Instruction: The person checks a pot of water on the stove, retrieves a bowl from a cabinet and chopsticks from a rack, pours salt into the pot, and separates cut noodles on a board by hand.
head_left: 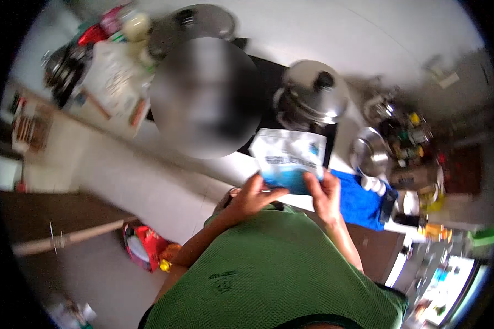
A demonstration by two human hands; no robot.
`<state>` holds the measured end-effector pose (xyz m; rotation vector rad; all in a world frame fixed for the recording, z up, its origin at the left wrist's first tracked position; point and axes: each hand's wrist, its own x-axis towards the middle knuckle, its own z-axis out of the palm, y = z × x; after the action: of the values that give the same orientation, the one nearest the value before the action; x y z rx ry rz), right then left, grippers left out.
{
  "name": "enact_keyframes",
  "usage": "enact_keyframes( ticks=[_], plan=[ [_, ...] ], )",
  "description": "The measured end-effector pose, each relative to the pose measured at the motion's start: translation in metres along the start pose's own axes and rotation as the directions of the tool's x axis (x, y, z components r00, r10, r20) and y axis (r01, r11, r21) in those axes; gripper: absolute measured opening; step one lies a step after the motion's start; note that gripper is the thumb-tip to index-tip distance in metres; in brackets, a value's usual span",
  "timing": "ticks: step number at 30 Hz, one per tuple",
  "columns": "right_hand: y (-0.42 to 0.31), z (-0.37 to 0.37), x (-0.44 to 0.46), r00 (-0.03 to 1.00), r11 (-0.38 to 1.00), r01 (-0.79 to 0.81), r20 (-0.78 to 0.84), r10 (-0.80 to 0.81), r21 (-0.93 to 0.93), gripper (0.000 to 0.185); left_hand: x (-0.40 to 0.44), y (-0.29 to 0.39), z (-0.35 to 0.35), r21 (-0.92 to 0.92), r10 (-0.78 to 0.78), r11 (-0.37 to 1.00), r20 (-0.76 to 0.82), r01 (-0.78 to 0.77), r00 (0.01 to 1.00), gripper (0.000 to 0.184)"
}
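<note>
A white and blue plastic packet (pixel 290 156) with printed text is held up in front of my body, over the near edge of the counter. My left hand (pixel 252 198) is closed on its lower left corner. On the lower right edge, my right hand (pixel 326 196) grips it with the thumb across the front. The packet's bottom edge is partly hidden by my fingers. Just beyond it stands a steel pot with a lid (pixel 313 90) and black knob, on a black stove top (pixel 266 71). A large round grey shape (pixel 203 98) left of the pot is too blurred to identify.
Another lidded pan (pixel 208 22) sits at the back. A pale board (pixel 112 82) with small pieces lies at the left. To the right are a steel bowl (pixel 369 151), a blue cloth (pixel 359 200) and several jars. A red bag (pixel 148 247) stands low at left.
</note>
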<state>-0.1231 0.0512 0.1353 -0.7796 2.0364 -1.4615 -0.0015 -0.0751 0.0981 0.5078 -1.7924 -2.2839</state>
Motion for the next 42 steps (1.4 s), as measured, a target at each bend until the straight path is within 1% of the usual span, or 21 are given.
enact_keyframes(
  ticks=[1,2,4,5,8,12,16,18,19,20,21,22,24,25,27,31,33,34,36,39,42],
  plan=[
    [0.003,0.002,0.001,1.000,1.000,0.014,-0.009,-0.014,-0.008,0.020,0.002,-0.019,-0.005,0.024,-0.004,1.000,-0.019,0.004,1.000,0.037],
    [0.012,0.003,0.002,0.999,0.999,0.032,-0.001,-0.032,-0.004,0.020,0.004,-0.012,-0.007,-0.035,-0.043,0.998,0.039,0.044,0.998,0.035],
    [0.006,0.004,0.002,0.998,0.998,0.055,0.009,-0.055,0.008,0.020,0.004,-0.013,-0.004,-0.167,-0.020,0.986,0.017,0.023,1.000,0.034],
    [0.005,0.004,0.002,0.998,0.998,0.066,-0.003,-0.066,-0.003,0.020,0.005,-0.011,-0.004,-0.193,-0.063,0.979,0.035,0.069,0.997,0.034],
    [0.001,0.003,-0.001,0.997,0.998,0.064,-0.039,-0.064,-0.007,0.021,0.006,0.002,-0.001,-0.169,-0.133,0.975,0.053,0.141,0.990,0.035],
    [-0.002,0.001,-0.006,0.995,0.995,0.070,-0.071,-0.075,-0.077,0.022,0.011,-0.009,-0.003,-0.183,-0.087,0.977,0.122,0.109,0.989,0.035],
    [0.001,0.002,-0.012,0.993,0.995,0.033,-0.110,-0.044,-0.094,0.022,0.015,-0.009,-0.006,-0.168,-0.130,0.973,0.167,0.159,0.977,0.036],
    [-0.001,0.002,-0.015,0.992,0.995,0.013,-0.125,-0.026,-0.102,0.022,0.017,-0.010,-0.007,-0.214,-0.167,0.956,0.171,0.202,0.971,0.034],
    [-0.002,0.003,-0.016,0.993,0.994,0.001,-0.118,-0.014,-0.109,0.022,0.018,-0.010,-0.009,-0.210,-0.169,0.955,0.191,0.209,0.967,0.034],
    [-0.004,0.004,-0.016,0.991,0.994,-0.006,-0.135,-0.009,-0.112,0.022,0.019,-0.010,-0.012,-0.157,-0.158,0.969,0.197,0.190,0.968,0.032],
    [-0.007,0.006,-0.017,0.989,0.992,0.026,-0.142,-0.043,-0.120,0.021,0.020,-0.010,-0.015,-0.104,-0.145,0.980,0.202,0.168,0.969,0.030],
    [-0.009,0.007,-0.017,0.986,0.990,0.058,-0.147,-0.077,-0.130,0.021,0.021,-0.013,-0.018,-0.102,-0.147,0.980,0.215,0.173,0.965,0.030],
    [-0.010,0.010,-0.019,0.987,0.992,0.027,-0.156,-0.046,-0.125,0.020,0.024,-0.020,-0.023,-0.027,-0.091,0.995,0.216,0.099,0.972,0.026],
    [-0.011,0.011,-0.020,0.986,0.990,0.016,-0.163,-0.039,-0.137,0.020,0.025,-0.019,-0.024,-0.026,-0.092,0.995,0.228,0.100,0.969,0.026],
    [-0.015,0.015,-0.024,0.983,0.989,-0.002,-0.182,-0.025,-0.149,0.020,0.025,-0.011,-0.024,-0.097,-0.148,0.979,0.269,0.179,0.952,0.025],
    [-0.015,0.022,-0.033,0.966,0.985,-0.041,-0.258,-0.004,-0.169,0.020,0.028,-0.017,-0.029,-0.051,-0.118,0.989,0.327,0.142,0.938,0.028],
    [-0.014,0.025,-0.038,0.957,0.983,-0.045,-0.291,-0.009,-0.177,0.020,0.030,-0.017,-0.033,0.122,-0.119,0.989,0.377,0.079,0.918,0.032],
    [-0.014,0.026,-0.040,0.952,0.985,-0.052,-0.307,0.000,-0.163,0.020,0.030,-0.014,-0.031,0.123,-0.121,0.989,0.388,0.079,0.914,0.032],
    [-0.013,0.027,-0.043,0.945,0.987,-0.061,-0.327,0.008,-0.149,0.020,0.027,-0.002,-0.027,0.094,-0.173,0.985,0.387,0.148,0.906,0.034],
    [-0.012,0.024,-0.046,0.947,0.989,-0.068,-0.319,0.022,-0.132,0.020,0.027,0.001,-0.023,0.104,-0.161,0.986,0.406,0.130,0.899,0.035],
    [-0.014,0.017,-0.045,0.956,0.983,-0.025,-0.292,-0.030,-0.183,0.020,0.026,-0.006,-0.020,0.096,-0.127,0.991,0.387,0.097,0.913,0.034]
  ],
)
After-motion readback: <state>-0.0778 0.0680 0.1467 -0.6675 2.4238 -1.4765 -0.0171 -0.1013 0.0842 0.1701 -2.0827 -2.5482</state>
